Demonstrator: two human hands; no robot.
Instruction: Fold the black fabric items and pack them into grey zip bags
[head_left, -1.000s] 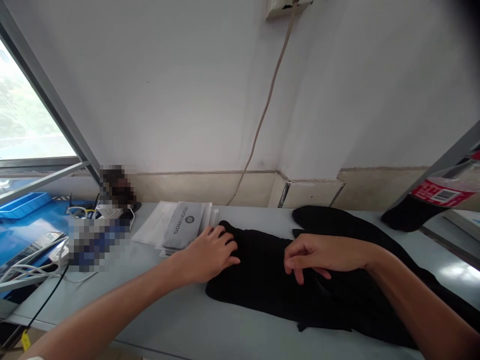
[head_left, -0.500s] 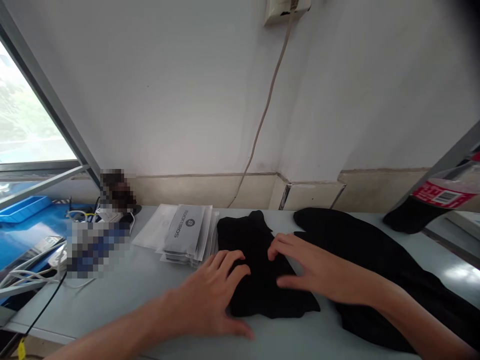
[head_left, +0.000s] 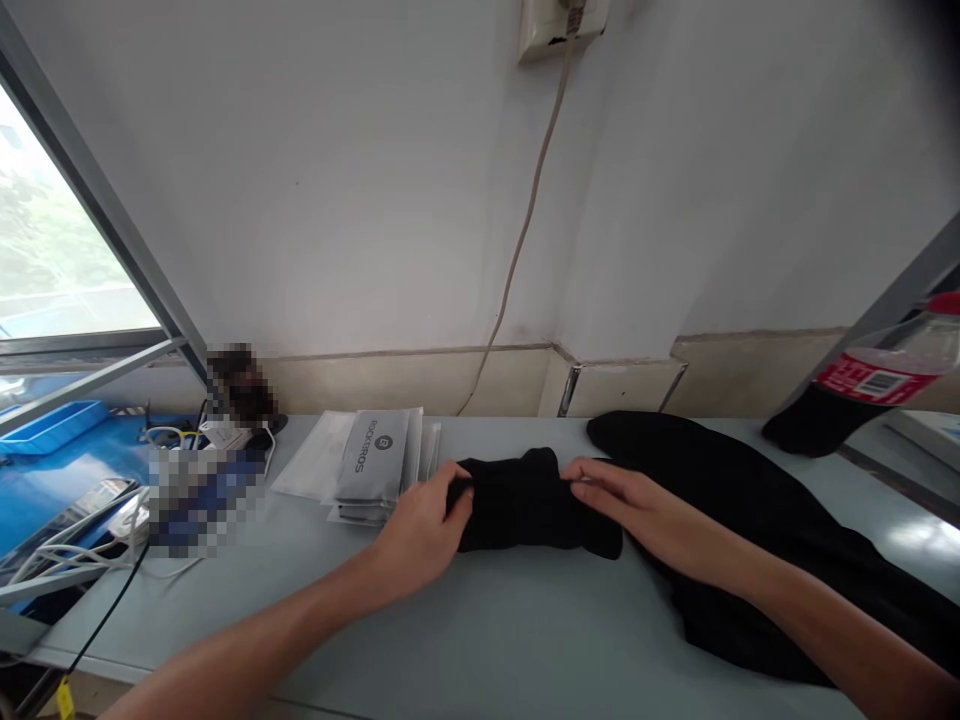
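Note:
A small piece of black cloth [head_left: 521, 505] lies folded into a wide strip on the grey tabletop. My left hand [head_left: 424, 525] grips its left end between thumb and fingers. At its upper right edge, my right hand [head_left: 626, 500] pinches the fabric, with thumb and fingers nearly together. Just left of the cloth sits a stack of grey packets [head_left: 375, 455] in clear sleeves, the top one printed ROCKBROS. A larger black cloth [head_left: 720, 480] spreads over the right side, partly beneath my right forearm.
A cola bottle [head_left: 862, 380] leans at the far right. White cables [head_left: 75, 550] and a blue tray [head_left: 56, 428] lie to the left, near a person who is blurred out. A cord [head_left: 529, 210] hangs down the wall from a socket [head_left: 559, 28].
The small cloth has gone from spread out to folded, its near edge now farther from me. Both hands have closed on it, the left having moved forward.

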